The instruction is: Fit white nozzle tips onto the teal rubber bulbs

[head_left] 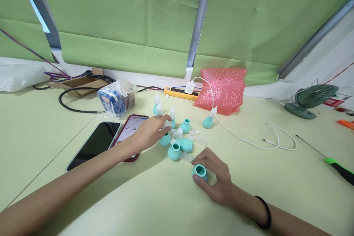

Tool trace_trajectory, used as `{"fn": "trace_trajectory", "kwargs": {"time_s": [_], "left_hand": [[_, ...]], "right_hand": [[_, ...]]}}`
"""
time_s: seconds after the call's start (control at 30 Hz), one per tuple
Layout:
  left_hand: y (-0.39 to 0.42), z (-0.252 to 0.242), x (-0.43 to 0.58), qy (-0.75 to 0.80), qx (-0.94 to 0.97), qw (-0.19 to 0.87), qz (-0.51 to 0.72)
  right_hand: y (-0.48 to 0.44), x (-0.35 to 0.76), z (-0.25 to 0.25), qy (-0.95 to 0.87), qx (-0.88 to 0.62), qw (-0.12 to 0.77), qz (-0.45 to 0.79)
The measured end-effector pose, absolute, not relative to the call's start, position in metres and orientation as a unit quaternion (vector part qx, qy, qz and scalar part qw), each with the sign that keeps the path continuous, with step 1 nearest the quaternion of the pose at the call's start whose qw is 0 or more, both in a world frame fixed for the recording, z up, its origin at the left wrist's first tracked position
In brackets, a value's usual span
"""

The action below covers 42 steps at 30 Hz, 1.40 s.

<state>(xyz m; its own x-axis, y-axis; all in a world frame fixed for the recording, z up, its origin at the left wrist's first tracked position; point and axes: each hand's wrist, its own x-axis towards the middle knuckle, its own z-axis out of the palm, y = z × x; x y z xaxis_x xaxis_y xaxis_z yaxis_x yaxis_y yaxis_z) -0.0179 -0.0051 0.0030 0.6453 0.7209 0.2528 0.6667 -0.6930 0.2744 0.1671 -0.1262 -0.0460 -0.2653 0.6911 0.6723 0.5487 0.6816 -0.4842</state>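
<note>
My right hand (217, 177) grips a turquoise squeeze bulb (199, 174) by its sides, its round mouth facing up. My left hand (155, 131) reaches into the group of parts, thumb and fingers curled about a small translucent plastic piece (167, 124), partly hidden by the fingers. Close by are open turquoise bulbs, one upright (174, 152), one farther back (186, 125) and one on its side (186, 145). Translucent plastic tips (186, 157) lie among them. Several bulbs bear white tips, including one at the right (208, 121) and some behind my left hand (156, 106).
Two phones lie at left, a dark one (95, 143) and a red-cased one (132, 125) showing a timer. Behind are a bagged bundle (116, 97), a yellow power strip (179, 93) and red bubble wrap (224, 92). At right are a white cable (243, 140), a screwdriver (329, 160) and a green fan (312, 97).
</note>
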Motion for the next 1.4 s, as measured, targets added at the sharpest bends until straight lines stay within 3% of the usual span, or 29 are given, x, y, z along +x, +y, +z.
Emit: {"fn": "trace_trajectory", "kwargs": {"time_s": [0.3, 0.7, 1.0, 1.17, 1.4], "left_hand": [[0.001, -0.002, -0.017, 0.365, 0.913, 0.084, 0.165], [-0.005, 0.001, -0.007, 0.37, 0.909, -0.033, 0.189], [0.017, -0.002, 0.027, 0.387, 0.897, -0.044, 0.208], [0.023, 0.0, 0.023, 0.378, 0.882, -0.043, 0.277], [-0.011, 0.038, 0.012, 0.261, 0.799, 0.043, 0.539]], "right_hand": [[-0.116, 0.179, -0.055, -0.73, -0.453, 0.507, 0.072], [-0.097, 0.183, -0.065, -0.673, -0.544, 0.475, 0.159], [-0.085, 0.2, -0.06, -0.651, -0.538, 0.535, -0.02], [-0.065, 0.225, -0.067, -0.632, -0.567, 0.524, -0.065], [-0.062, 0.226, -0.071, -0.664, -0.562, 0.49, -0.055]]}}
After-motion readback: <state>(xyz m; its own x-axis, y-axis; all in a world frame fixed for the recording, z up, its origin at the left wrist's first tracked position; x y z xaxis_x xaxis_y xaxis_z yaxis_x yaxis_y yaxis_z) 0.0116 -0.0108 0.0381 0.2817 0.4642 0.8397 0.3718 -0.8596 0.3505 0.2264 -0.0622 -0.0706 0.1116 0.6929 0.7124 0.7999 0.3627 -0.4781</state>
